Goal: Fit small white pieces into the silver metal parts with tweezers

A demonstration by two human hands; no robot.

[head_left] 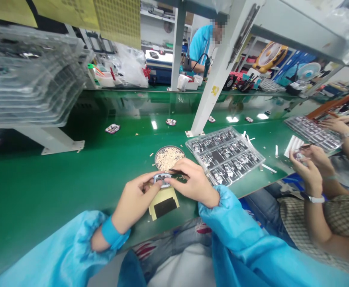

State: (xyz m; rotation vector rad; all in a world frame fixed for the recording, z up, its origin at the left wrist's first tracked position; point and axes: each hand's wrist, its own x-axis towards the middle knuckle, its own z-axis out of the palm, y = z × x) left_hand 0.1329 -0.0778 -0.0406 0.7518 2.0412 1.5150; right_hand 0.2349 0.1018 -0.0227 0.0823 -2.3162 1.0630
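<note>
My left hand grips a small rounded device casing with a pale rim and electronic parts inside. Black tweezers are pinched in my right hand, their tip over the casing, and its thumb is close to the casing's right edge. Just beyond both hands is a round dish of tiny beige pieces, a few of them scattered around it. A yellow sheet with a black rectangle lies on the green bench below my hands.
A clear tray of metal parts lies to the right, with white strips beside it. Similar casings sit along the bench's far side. Stacked clear trays stand at left, near a white post. A co-worker's hands work at right.
</note>
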